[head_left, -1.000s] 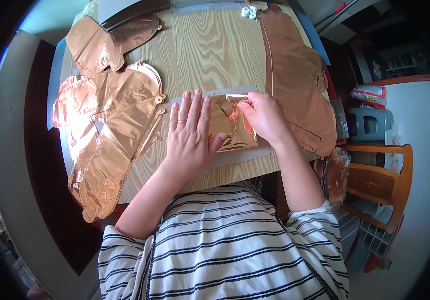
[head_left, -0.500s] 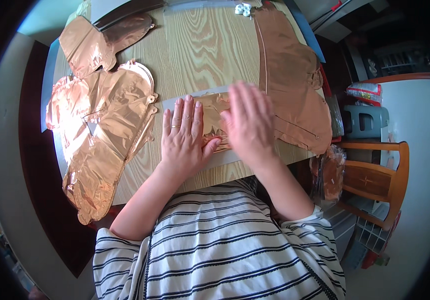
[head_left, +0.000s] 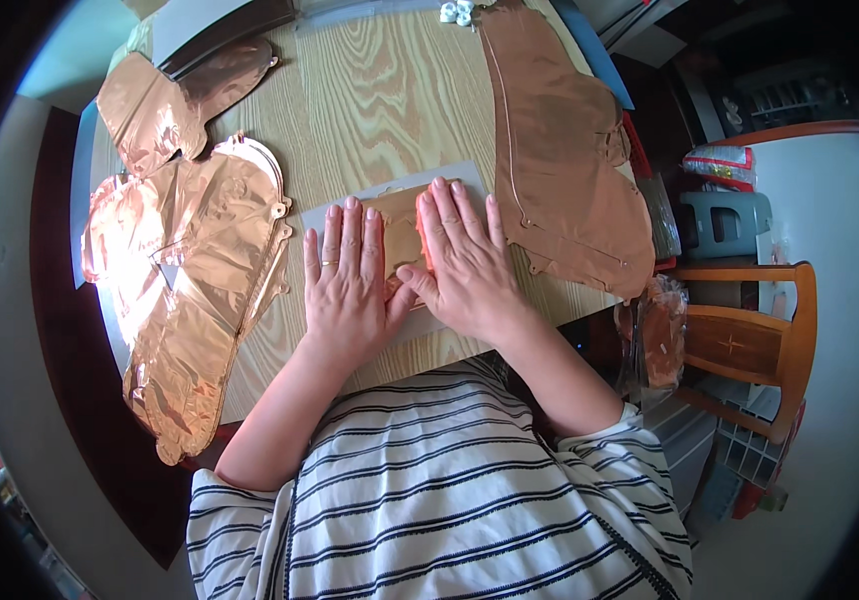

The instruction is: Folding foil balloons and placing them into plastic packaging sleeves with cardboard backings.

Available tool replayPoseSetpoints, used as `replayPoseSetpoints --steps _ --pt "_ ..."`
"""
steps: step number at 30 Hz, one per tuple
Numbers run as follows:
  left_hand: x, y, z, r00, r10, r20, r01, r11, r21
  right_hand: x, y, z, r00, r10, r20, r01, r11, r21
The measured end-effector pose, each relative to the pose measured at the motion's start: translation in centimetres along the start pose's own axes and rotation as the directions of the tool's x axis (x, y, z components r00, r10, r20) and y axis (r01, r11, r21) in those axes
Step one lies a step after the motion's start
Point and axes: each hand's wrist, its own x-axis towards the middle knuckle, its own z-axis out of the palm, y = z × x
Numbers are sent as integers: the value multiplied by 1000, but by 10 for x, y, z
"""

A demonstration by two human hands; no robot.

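Observation:
My left hand (head_left: pixel 347 275) and my right hand (head_left: pixel 462 262) lie flat side by side, palms down, fingers spread, on a folded copper foil balloon (head_left: pixel 401 232). That folded piece rests on a grey sheet (head_left: pixel 322 212) on the wooden table (head_left: pixel 380 95). Only a strip of the foil shows between the two hands. Neither hand grips anything.
Flat copper foil balloons are piled at the table's left (head_left: pixel 185 270), with another (head_left: pixel 150 100) at the far left corner. A large brown foil piece (head_left: pixel 565 160) covers the right side. A wooden chair (head_left: pixel 750 340) and a grey stool (head_left: pixel 725 222) stand to the right.
My right hand, which pinched the foil's edge a second ago, has let go and now lies flat on it. My left hand stayed pressed down in place.

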Motion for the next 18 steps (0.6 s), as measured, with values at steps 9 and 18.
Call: replayPoseSetpoints --steps 9,18 --pt "0 -1 -7 999 -6 47 8 999 -41 -1 11 -1 1000 2 8 -2 1000 14" --pt "-1 -3 -6 999 -14 36 16 998 -56 0 10 -3 1000 -8 0 8 1000 3"
